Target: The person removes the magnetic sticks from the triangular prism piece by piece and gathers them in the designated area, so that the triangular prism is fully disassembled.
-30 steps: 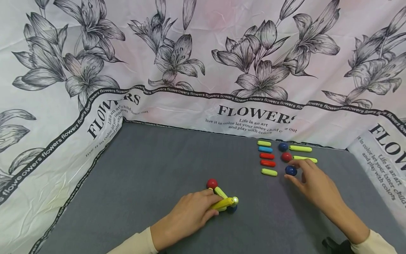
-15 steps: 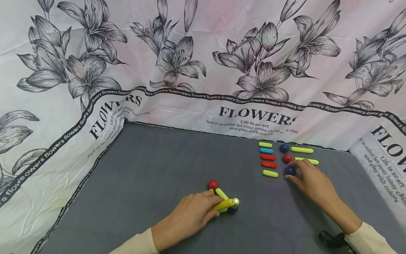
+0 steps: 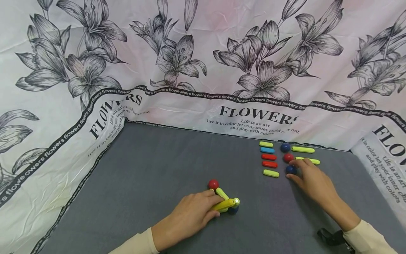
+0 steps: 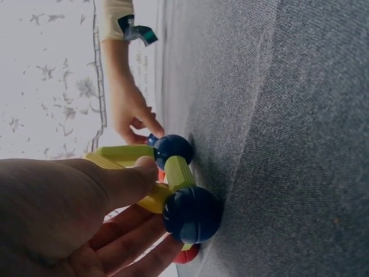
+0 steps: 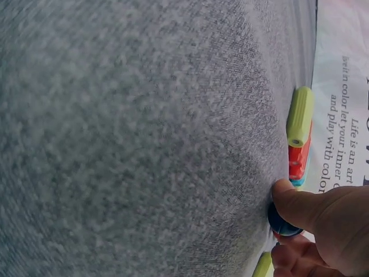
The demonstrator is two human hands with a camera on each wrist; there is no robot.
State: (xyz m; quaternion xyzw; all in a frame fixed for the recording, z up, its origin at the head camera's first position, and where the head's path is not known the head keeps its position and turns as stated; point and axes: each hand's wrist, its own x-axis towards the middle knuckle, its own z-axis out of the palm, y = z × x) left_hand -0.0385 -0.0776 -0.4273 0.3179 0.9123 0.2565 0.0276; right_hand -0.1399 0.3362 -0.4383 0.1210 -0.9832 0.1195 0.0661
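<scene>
My left hand (image 3: 190, 213) grips a yellow rod (image 3: 224, 204) of a small ball-and-rod build, low over the grey cloth. A red ball (image 3: 213, 184), a lime rod (image 3: 222, 193) and a dark blue ball (image 3: 233, 210) belong to this build. The left wrist view shows a lime rod (image 4: 179, 172) joining two dark blue balls, the near one (image 4: 192, 214) beside my fingers. My palm hides part of the build. At the right, my right hand (image 3: 317, 183) pinches another dark blue ball (image 3: 291, 170) between thumb and fingers, down at the cloth, just in front of a red ball (image 3: 288, 158).
Short rods lie in a column left of the right hand: lime (image 3: 271, 173), red (image 3: 269, 164) and blue (image 3: 267, 150) among them. Behind are a blue ball (image 3: 285, 147) and longer lime rods (image 3: 302, 150). A flower-printed cloth (image 3: 177, 106) walls the back and sides.
The right forearm has shifted slightly left, and the pinched blue ball sits a little closer to the red ball. The left hand and its build look unmoved.
</scene>
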